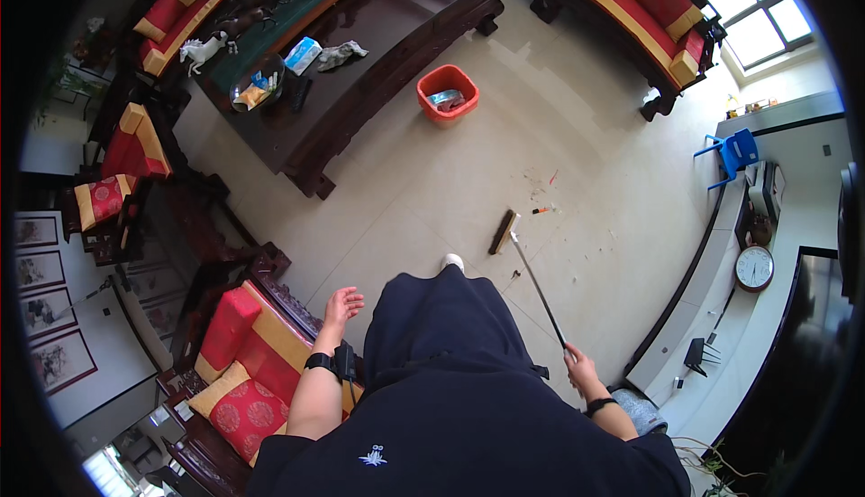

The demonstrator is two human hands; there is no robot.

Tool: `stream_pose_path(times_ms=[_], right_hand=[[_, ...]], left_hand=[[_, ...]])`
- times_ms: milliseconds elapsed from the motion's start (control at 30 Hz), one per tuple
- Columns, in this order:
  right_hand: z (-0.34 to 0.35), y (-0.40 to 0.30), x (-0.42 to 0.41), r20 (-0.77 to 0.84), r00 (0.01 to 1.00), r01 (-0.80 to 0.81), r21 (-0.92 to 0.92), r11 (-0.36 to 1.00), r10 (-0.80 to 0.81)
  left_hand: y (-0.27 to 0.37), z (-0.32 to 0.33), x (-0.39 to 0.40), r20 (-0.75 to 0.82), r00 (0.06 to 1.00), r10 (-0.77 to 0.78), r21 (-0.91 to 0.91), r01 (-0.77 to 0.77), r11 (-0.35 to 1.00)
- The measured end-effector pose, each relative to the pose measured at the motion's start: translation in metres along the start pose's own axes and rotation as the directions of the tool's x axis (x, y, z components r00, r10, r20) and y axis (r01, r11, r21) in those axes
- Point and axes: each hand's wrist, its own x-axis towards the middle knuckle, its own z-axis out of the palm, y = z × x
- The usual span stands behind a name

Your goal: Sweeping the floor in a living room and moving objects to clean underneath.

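My right hand grips the end of the metal handle of a broom. Its brush head, with dark bristles, rests on the tiled floor ahead of my foot. Bits of litter lie scattered just beyond and to the right of the brush, among them an orange and black item too small to identify. Another small dark scrap lies nearer to me, beside the handle. My left hand hangs in the air at my left side with fingers apart, holding nothing.
A red bin with some rubbish inside stands beyond the broom, near a long dark wooden table. Cushioned wooden seats flank me on the left. Along the right wall runs a low cabinet with a round clock and a blue chair.
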Motion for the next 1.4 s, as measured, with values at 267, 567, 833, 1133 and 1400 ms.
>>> stream_pose_path(times_ms=[267,567,833,1133,1400], right_hand=[[0.013,-0.059,-0.035,0.059,0.995,0.082,-0.018,0.996,-0.081],[0.145,-0.323,0.054,0.187,0.879,0.456,-0.064,0.888,-0.438],[0.243,-0.459,0.124,0.147,0.876,0.469,-0.046,0.882,-0.459],[0.174,-0.281,0.044,0.069,0.998,-0.032,0.257,0.966,0.015],[0.15,-0.177,0.002,-0.184,0.947,-0.213,0.253,0.944,0.263]], left_hand=[[0.001,-0.046,0.018,0.05,0.994,-0.094,0.025,0.092,0.995],[0.046,-0.21,0.055,-0.158,0.946,-0.284,0.063,0.297,0.953],[0.163,-0.242,0.063,-0.098,0.995,-0.017,0.243,0.041,0.969],[0.194,-0.238,0.128,-0.037,0.988,-0.149,0.342,0.152,0.927],[0.225,-0.18,0.183,0.111,0.974,-0.199,0.527,0.112,0.842]])
